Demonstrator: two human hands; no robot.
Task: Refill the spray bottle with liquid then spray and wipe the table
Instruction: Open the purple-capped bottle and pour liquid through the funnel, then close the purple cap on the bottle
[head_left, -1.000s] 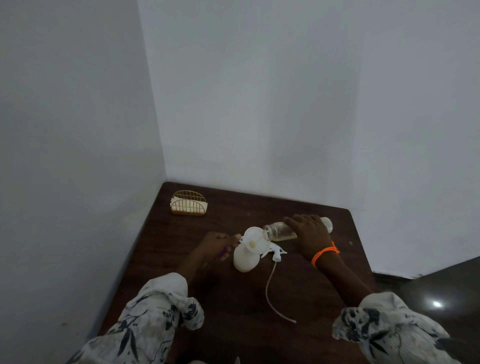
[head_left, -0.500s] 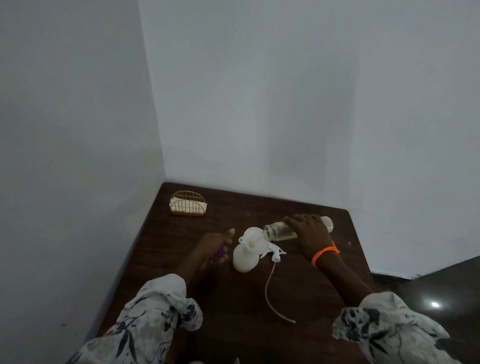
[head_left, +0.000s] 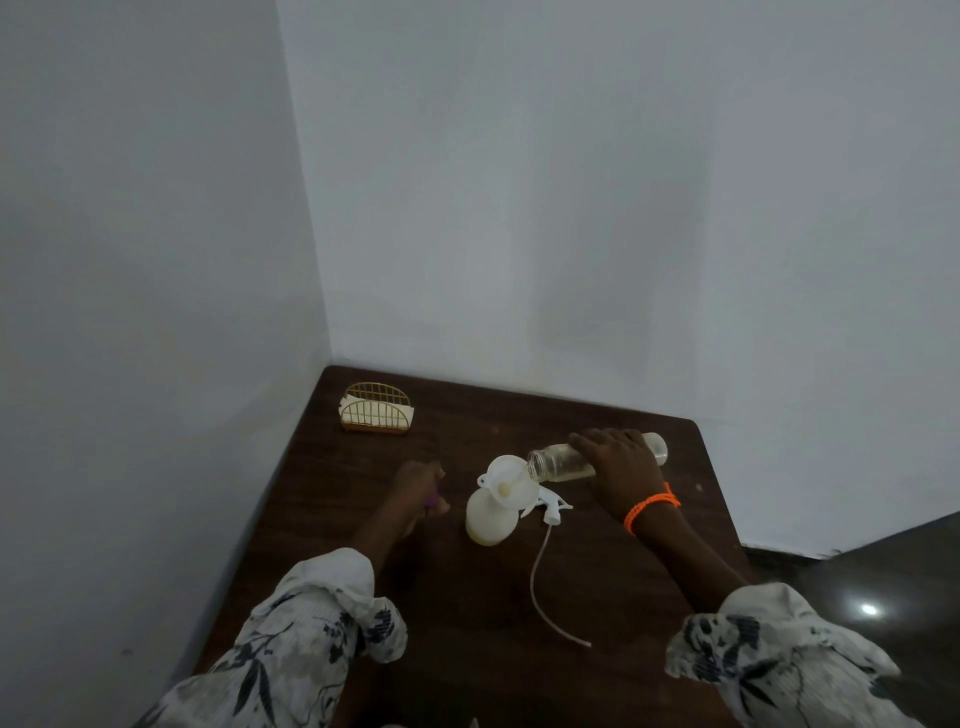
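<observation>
A white spray bottle (head_left: 488, 519) stands uncapped on the dark wooden table (head_left: 457, 639), with a white funnel (head_left: 506, 478) in its neck. My right hand (head_left: 621, 473) grips a clear bottle (head_left: 558, 460) that lies almost level, its mouth over the funnel's rim. A little pale liquid shows inside it. My left hand (head_left: 418, 488) rests on the table left of the spray bottle, apart from it, curled around a small purple object (head_left: 431, 501). The white spray head (head_left: 553, 506) with its long tube (head_left: 537, 582) lies on the table to the right of the spray bottle.
A gold wire holder with white napkins (head_left: 376, 415) stands at the table's far left corner. White walls close the left and far sides. The table's right edge drops to a dark floor (head_left: 883, 582).
My left hand has drawn back to the left, away from the spray bottle. The right hand and the tilted clear bottle have hardly moved.
</observation>
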